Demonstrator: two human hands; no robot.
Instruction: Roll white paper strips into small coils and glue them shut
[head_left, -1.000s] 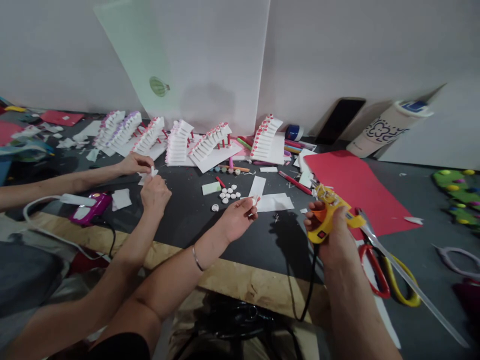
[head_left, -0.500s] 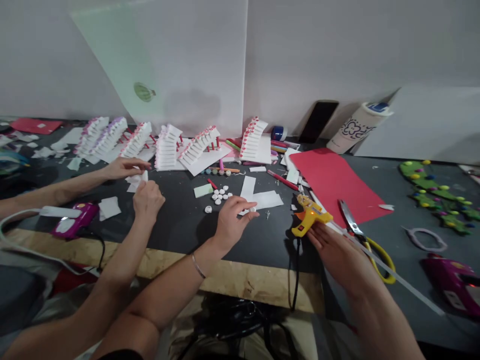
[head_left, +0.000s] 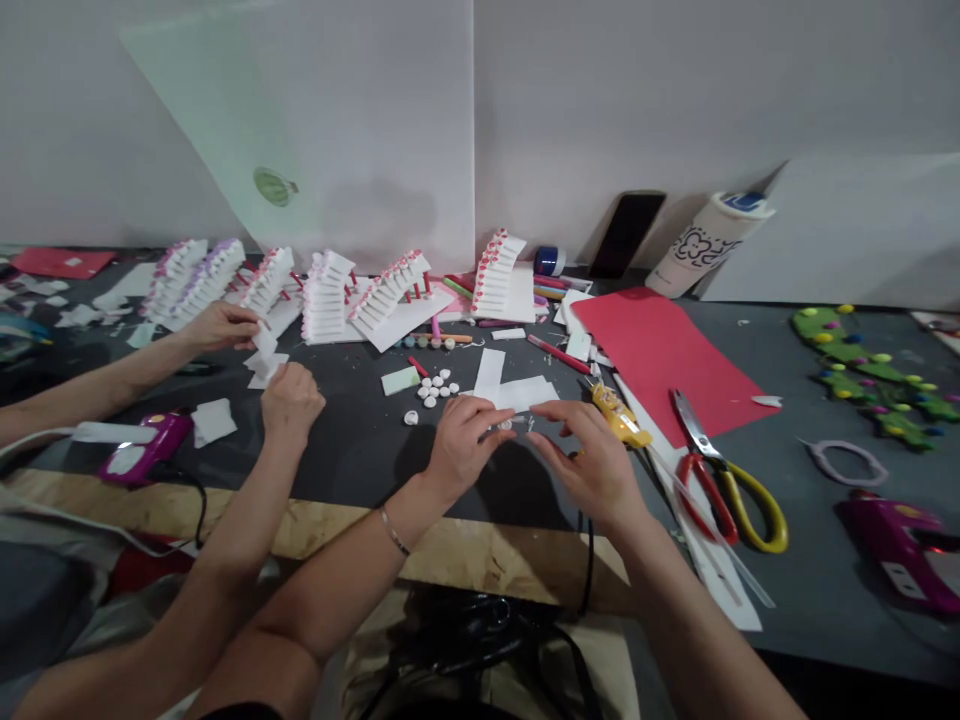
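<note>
My left hand (head_left: 459,442) rests on the dark table mat (head_left: 360,440), its fingertips pinched on a small white round piece (head_left: 506,425). My right hand (head_left: 589,462) is just right of it, fingers stretched towards that piece and holding nothing. A yellow glue gun (head_left: 619,416) lies on the mat behind my right hand, its black cord running off the table's front edge. A cluster of white round pieces (head_left: 433,388) and white paper strips (head_left: 517,390) lie just beyond my hands.
Another person's two hands (head_left: 289,398) hold white paper at the left, by a purple glue gun (head_left: 142,452). White paper stair models (head_left: 390,290) line the back. Red paper (head_left: 652,355), scissors (head_left: 724,480), a second purple glue gun (head_left: 900,540) and green felt shapes (head_left: 870,385) lie at the right.
My right hand set the yellow glue gun down on the mat and moved left to meet my left hand. My left hand lowered with the small white piece. The view shifted right.
</note>
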